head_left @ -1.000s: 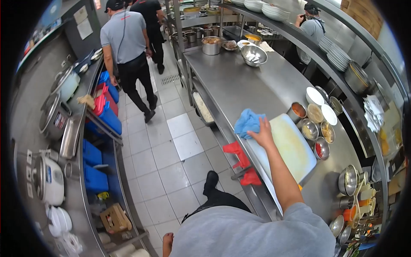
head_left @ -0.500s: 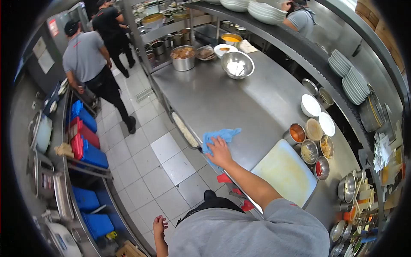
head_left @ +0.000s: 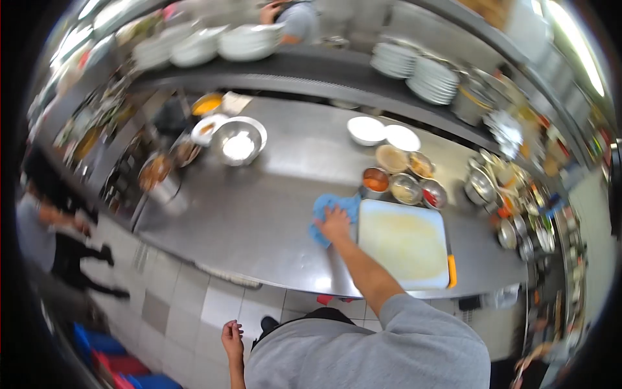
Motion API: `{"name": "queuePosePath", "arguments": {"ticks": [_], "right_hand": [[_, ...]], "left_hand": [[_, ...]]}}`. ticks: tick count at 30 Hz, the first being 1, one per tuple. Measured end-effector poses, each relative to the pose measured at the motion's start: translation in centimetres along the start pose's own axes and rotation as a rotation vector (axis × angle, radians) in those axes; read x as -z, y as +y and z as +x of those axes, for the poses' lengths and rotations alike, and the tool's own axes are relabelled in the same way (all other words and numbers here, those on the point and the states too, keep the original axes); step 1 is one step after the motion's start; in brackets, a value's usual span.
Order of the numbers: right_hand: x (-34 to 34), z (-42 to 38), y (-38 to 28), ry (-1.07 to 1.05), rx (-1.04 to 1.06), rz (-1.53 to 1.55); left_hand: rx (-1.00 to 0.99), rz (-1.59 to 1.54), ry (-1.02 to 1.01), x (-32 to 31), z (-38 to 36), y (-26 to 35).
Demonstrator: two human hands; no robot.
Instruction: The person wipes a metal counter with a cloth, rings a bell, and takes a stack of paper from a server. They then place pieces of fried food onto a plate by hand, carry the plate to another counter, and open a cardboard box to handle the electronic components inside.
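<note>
My right hand (head_left: 335,223) presses a blue cloth (head_left: 321,220) flat on the steel counter (head_left: 259,220), just left of a white cutting board (head_left: 403,243). Its fingers are spread on top of the cloth. My left hand (head_left: 232,337) hangs low in front of the counter, beside my body, with fingers curled; nothing can be made out in it. Behind the board stand a metal pot of orange sauce (head_left: 375,179) and several small bowls. An orange handle (head_left: 452,271) shows at the board's right edge.
A large steel bowl (head_left: 239,141) and a pot of food (head_left: 157,175) stand at the counter's left. Two white bowls are at the back. Above runs a shelf (head_left: 311,72) with stacked plates (head_left: 432,80). One person is behind the shelf, others at far left.
The view has turned to the right. My right hand and the cloth have moved from the counter's front edge to beside the board. My left hand still hangs low.
</note>
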State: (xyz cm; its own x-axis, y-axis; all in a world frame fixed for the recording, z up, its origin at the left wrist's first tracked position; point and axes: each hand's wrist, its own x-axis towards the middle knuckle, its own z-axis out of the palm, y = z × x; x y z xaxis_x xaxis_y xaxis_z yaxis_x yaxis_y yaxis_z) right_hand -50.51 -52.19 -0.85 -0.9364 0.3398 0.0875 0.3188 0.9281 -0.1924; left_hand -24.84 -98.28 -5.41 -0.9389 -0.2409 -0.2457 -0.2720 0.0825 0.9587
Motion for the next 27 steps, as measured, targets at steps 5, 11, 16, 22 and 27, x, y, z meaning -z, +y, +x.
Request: {"name": "queuePosePath", "arguments": {"ticks": [5, 11, 16, 22, 27], "right_hand": [[3.9, -10.7, -7.9, -0.186, 0.192, 0.016], [2.6, -21.3, -10.1, -0.033, 0.256, 0.332], [4.0, -28.4, -5.0, 0.087, -0.071, 0.341], [2.7, -38.9, 3.1, 0.336, -0.903, 0.903], [7.7, -44.5, 5.5, 0.646, -1.176, 1.454]], "left_hand": [[-0.225, 0.077, -0.339, 0.1, 15.7, 9.8], [-0.254, -0.068, -0.592, -4.4, 22.9, 11.4], [-0.21, -0.047, -0.846, -9.4, 17.7, 9.1], [-0.116, -0.024, -1.19, -11.7, 11.4, 7.4], [-0.065, 0.012, -1.221, -12.2, 10.3, 6.9]]}}
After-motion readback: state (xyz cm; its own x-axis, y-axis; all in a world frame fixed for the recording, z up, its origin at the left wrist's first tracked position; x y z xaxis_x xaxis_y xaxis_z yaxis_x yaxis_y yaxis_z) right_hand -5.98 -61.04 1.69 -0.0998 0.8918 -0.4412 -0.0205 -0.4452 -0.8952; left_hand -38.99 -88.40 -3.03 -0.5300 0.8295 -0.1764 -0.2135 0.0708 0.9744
